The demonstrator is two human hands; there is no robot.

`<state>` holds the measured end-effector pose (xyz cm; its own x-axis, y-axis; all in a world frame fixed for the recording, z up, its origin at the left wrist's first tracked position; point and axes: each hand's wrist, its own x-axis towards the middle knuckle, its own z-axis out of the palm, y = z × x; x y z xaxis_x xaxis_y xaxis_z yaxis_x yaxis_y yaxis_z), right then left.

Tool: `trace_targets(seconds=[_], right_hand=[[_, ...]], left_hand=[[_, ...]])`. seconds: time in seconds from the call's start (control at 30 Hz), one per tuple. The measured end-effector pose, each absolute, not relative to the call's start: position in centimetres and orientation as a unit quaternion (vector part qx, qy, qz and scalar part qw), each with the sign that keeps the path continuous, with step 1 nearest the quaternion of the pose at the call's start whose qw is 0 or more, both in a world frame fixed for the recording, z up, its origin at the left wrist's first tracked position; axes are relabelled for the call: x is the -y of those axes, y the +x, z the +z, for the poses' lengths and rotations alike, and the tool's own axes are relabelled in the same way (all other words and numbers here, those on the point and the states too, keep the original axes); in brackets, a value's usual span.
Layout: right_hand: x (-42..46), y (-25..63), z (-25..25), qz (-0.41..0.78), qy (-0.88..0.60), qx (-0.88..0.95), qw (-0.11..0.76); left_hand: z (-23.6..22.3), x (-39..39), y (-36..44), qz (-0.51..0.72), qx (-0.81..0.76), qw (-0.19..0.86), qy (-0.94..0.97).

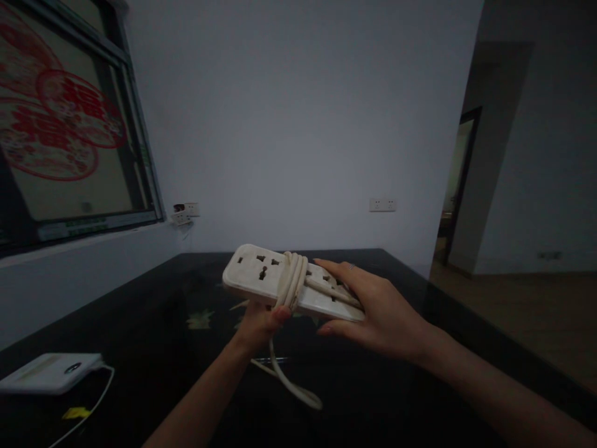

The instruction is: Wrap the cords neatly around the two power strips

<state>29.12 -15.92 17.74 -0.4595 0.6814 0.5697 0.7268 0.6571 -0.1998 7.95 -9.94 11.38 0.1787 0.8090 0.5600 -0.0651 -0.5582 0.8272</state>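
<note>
A white power strip (252, 267) is held up over the dark table, tilted down to the right. Its off-white cord (295, 280) is wound several times around the middle, and a loose loop hangs below toward the tabletop. My left hand (262, 320) grips the strip from underneath, thumb against the wound cord; its other fingers are mostly hidden behind the strip. My right hand (368, 305) is closed around the right end, fingers over the top edge and thumb along the lower edge. A length of cord runs across the sockets into my right hand.
The glossy black table (373, 398) spreads beneath my hands. At its left lie a white device (51, 372) with a thin cable and a yellow scrap (77, 412). Wall sockets (382, 205) are on the far wall, and a window (79, 124) with red decorations is at left.
</note>
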Motion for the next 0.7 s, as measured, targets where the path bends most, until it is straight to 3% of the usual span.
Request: trace_targets(seconds=[0.47,0.6,0.7], right_hand=[[15.9,29.4,17.6,0.008,-0.377,0.815,0.441],[15.5,30.0,17.8,-0.005,-0.406,0.786,0.465],[15.3,30.4,17.7,-0.007,-0.423,0.774,0.470]], left_hand=[[12.7,10.6,9.6,0.555,-0.271,0.443,0.650],[11.8,10.7,9.5,0.542,-0.338,0.413,0.649],[11.6,10.7,8.9,0.524,-0.378,0.322,0.692]])
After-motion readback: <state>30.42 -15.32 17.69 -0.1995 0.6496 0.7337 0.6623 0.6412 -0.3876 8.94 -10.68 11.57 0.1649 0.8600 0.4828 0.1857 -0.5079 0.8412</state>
